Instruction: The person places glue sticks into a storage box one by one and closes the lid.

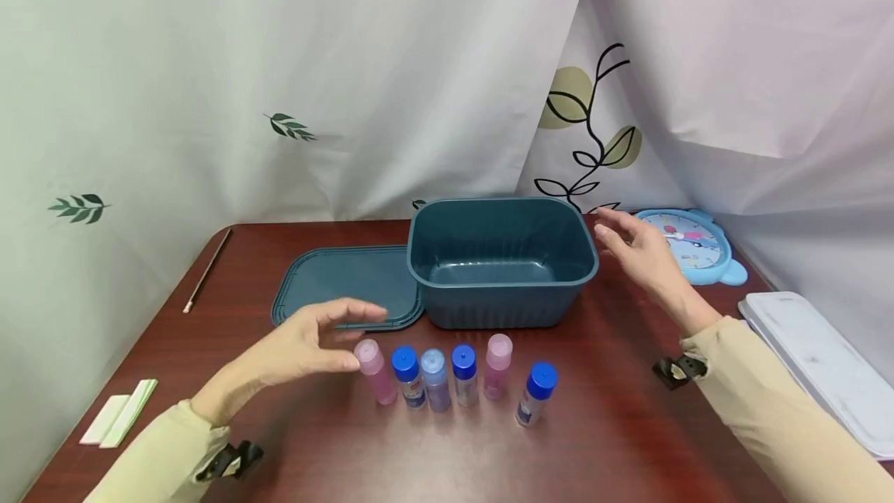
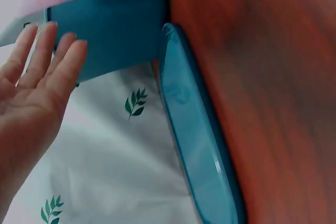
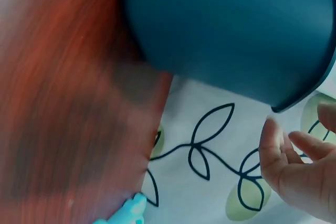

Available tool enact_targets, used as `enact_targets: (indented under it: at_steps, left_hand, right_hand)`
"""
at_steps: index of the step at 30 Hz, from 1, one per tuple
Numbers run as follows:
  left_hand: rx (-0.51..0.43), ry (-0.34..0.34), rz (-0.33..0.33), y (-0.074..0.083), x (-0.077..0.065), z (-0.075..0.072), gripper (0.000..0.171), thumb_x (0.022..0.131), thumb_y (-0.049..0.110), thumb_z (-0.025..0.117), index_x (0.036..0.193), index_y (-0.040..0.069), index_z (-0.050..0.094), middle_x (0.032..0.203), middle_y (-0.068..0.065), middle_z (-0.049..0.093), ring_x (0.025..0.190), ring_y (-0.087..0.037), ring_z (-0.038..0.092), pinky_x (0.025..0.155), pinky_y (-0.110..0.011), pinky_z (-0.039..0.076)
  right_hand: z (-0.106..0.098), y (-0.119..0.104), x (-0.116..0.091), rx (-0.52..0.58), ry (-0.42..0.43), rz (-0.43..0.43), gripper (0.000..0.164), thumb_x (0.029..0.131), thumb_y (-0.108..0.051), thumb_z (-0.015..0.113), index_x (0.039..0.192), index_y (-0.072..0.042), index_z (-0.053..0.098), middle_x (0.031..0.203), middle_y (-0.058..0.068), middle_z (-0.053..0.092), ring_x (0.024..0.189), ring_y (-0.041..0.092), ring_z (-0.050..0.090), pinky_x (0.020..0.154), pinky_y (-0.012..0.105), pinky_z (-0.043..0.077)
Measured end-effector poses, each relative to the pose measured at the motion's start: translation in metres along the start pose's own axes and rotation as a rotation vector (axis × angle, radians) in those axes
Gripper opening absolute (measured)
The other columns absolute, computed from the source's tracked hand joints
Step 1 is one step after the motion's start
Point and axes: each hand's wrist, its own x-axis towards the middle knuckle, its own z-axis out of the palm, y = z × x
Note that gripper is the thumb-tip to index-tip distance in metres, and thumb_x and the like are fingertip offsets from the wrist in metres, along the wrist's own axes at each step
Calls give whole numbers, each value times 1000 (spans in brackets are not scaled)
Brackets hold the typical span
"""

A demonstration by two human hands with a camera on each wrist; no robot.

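Observation:
A deep teal plastic bin stands upright near the back of the table. Just off its right rim is my right hand, fingers spread and holding nothing; the right wrist view has these fingertips close by the bin's corner. In front of the bin, several small capped bottles stand in a loose row. My left hand is at the row's left end, its thumb tip close by a pink bottle. Its fingers are extended, with nothing in them. Farther right are blue-capped bottles, a second pink bottle and another blue-capped one.
Left of the bin lies a flat teal lid. A blue clock is at the back right, and a long white case along the right edge. A thin stick and pale green strips lie on the left side.

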Motion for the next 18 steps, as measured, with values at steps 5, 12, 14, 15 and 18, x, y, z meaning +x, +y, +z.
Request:
enact_targets:
  at_steps: [5, 12, 14, 15, 18]
  left_hand:
    - [-60, -71, -48, -6, -2, 13, 40, 84, 7, 70, 122, 5, 56, 119, -20, 56, 98, -18, 64, 82, -30, 55]
    - [40, -50, 13, -2, 4, 4, 32, 85, 9, 69, 116, 6, 63, 107, -15, 65, 88, -15, 66, 76, -29, 56]
    - [95, -9, 25, 10, 10, -6, 33, 84, 9, 70, 116, 9, 63, 106, -9, 67, 89, -15, 65, 76, -29, 56]
    - [116, 8, 31, 18, 14, -13, 33, 84, 9, 70, 117, 9, 63, 106, -6, 68, 90, -16, 65, 77, -30, 55]
    - [147, 63, 32, 48, 30, -32, 37, 84, 8, 69, 120, 8, 59, 111, -3, 68, 97, -19, 65, 79, -30, 55]
  right_hand:
    - [3, -4, 8, 109, -88, 95, 50, 98, -24, 50, 139, 3, 41, 125, 27, 53, 86, -16, 52, 74, 10, 50]
    - [6, -4, 11, 125, -126, 140, 49, 98, -20, 51, 138, 5, 41, 125, 28, 51, 88, -14, 49, 73, 7, 47]
    - [6, -4, 11, 126, -123, 143, 48, 97, -18, 52, 138, 6, 41, 122, 26, 52, 87, -13, 49, 72, 7, 47]
    - [5, -4, 12, 128, -123, 145, 48, 97, -18, 52, 138, 6, 41, 122, 25, 51, 87, -13, 49, 72, 7, 47]
    - [6, -4, 12, 120, -127, 148, 49, 97, -17, 52, 138, 6, 40, 120, 22, 50, 85, -14, 50, 71, 7, 46]
